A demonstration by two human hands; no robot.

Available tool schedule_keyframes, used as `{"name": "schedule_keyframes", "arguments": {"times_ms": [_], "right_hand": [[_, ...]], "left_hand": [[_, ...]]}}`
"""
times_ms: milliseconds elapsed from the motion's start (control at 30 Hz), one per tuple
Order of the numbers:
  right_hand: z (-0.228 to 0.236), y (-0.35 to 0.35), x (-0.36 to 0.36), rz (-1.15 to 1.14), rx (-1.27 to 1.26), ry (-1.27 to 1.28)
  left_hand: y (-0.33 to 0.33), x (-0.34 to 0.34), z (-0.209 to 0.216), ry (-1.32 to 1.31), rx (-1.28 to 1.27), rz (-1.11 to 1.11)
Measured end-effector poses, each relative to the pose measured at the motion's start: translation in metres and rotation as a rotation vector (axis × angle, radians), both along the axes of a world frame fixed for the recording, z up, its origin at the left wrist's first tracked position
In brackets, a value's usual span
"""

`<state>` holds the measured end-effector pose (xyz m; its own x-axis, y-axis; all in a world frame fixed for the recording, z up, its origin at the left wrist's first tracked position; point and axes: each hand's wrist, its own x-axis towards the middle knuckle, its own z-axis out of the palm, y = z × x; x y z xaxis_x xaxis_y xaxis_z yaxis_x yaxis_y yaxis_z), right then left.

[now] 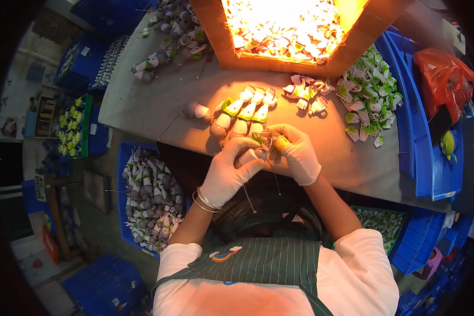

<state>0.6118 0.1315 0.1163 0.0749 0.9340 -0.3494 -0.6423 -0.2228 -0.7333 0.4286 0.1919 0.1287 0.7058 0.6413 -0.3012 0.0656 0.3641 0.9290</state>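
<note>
My left hand [225, 171], in a white glove, pinches a small grey-and-white toy arm part [252, 156] at the near edge of the table. Opposite it, my gloved right hand [298, 154] closes its fingers on the green-and-white end [264, 139] of that same part. Something yellow [282, 143] wraps round or sits against the right fingers. Thin cords hang below the hands. Just beyond, several assembled toy arms [243, 111] with white hands and green bands lie side by side. A single grey-and-white piece [197, 110] lies to their left.
A brightly lit cardboard box [279, 66] of small parts stands at the back. Loose toy hands [308, 94] and a heap of green-and-white pieces [368, 95] lie to the right. Blue trays [410, 121] edge the table there. A blue bin [122, 210] of toy arms stands lower left.
</note>
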Motion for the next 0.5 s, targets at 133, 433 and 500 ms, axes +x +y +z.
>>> {"name": "schedule_keyframes", "arguments": {"times_ms": [133,433,500], "right_hand": [[0.012,0.002,0.009,0.189,0.029,-0.519],[0.001,0.003,0.009,0.147,0.477,-1.012],[0.004,-0.002,0.000,0.089,0.225,-0.554]], "left_hand": [[0.005,0.000,-0.001,0.061,0.344,0.099],[0.015,-0.001,0.019,0.418,0.351,-0.248],[0.011,0.003,0.016,0.389,0.375,-0.177]]}}
